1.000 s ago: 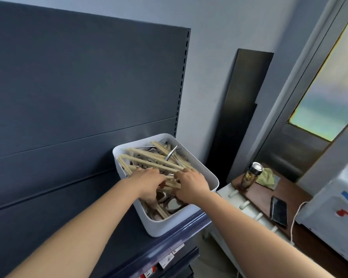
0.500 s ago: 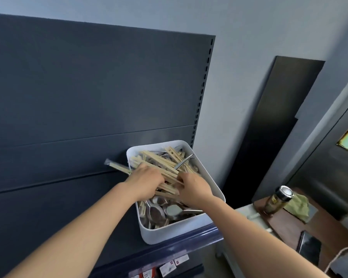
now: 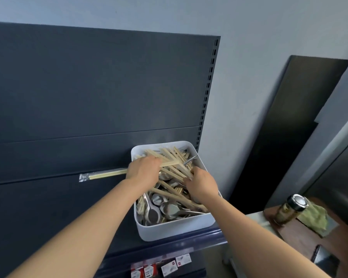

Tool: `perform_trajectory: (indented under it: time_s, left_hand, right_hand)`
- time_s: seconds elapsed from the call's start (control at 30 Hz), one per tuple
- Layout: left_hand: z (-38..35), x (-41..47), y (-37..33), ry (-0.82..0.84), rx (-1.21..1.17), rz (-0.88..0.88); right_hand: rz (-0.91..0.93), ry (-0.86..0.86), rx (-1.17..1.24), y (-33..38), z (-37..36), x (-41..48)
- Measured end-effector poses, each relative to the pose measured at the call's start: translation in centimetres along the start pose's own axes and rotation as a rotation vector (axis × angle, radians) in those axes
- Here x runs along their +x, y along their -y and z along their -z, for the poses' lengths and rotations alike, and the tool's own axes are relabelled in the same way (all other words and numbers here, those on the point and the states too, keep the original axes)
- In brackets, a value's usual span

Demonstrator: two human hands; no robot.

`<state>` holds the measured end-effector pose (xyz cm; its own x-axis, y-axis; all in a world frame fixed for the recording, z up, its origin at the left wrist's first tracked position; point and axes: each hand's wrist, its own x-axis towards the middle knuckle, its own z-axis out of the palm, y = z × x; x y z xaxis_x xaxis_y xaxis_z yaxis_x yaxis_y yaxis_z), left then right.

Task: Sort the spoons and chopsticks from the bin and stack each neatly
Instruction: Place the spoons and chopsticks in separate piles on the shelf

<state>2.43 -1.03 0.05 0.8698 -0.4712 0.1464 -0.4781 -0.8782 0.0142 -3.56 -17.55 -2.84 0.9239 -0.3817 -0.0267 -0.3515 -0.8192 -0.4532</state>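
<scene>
Both hands in the white bin (image 3: 175, 230) at lower centre of the frame, sorting chopsticks out.

I see my left hand (image 3: 144, 172) closed round a wrapped pair of chopsticks (image 3: 103, 174), which sticks out leftward past the bin wall across the dark shelf back panel (image 3: 88, 97); my right hand (image 3: 202, 184) sits curled, fingers down among the loose chopsticks (image 3: 169, 157) piled at the bin's far end, though I cannot tell whether it grips any; metal spoons (image 3: 161, 211) lie heaped at the near end; the bin rests on the blue shelf (image 3: 189, 242); a jar (image 3: 289, 209) stands on the tabletop (image 3: 301, 237) at lower right.
</scene>
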Motion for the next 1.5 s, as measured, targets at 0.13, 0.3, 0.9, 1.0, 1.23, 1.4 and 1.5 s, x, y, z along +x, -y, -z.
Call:
perform_trajectory:
  time_s: [0.13, 0.3, 0.9, 1.0, 1.23, 1.4, 1.5]
  left_hand:
    - [-1.3, 1.6, -0.4, 0.108, 0.027, -0.044]
    - [-2.8, 3.8, -0.1, 0.172, -0.03, -0.147]
    - [1.3, 2.0, 2.7, -0.415, -0.107, -0.134]
    - [1.7, -0.3, 5.8, -0.479, -0.093, -0.048]
    - [1.8, -7.4, 13.3, -0.436, -0.157, 0.376]
    - [1.3, -11.4, 18.7, -0.306, -0.181, 0.467]
    - [0.3, -13.6, 22.9, -0.179, -0.216, 0.525]
  right_hand:
    - [-0.033, 0.044, -0.027, 0.1, -0.4, 1.2]
    - [-0.065, 0.092, -0.059, 0.2, -0.9, 2.8]
    - [0.049, -0.229, 0.429, 4.5, 1.9, 1.4]
    - [0.097, -0.247, 0.563, 7.4, 1.6, 0.1]
    - [0.2, -0.036, 0.676, 15.1, -2.7, -3.5]
    - [0.261, 0.173, 0.622, 19.8, -6.7, -5.4]
    - [0.245, 0.306, 0.59, 22.3, -9.9, -6.2]
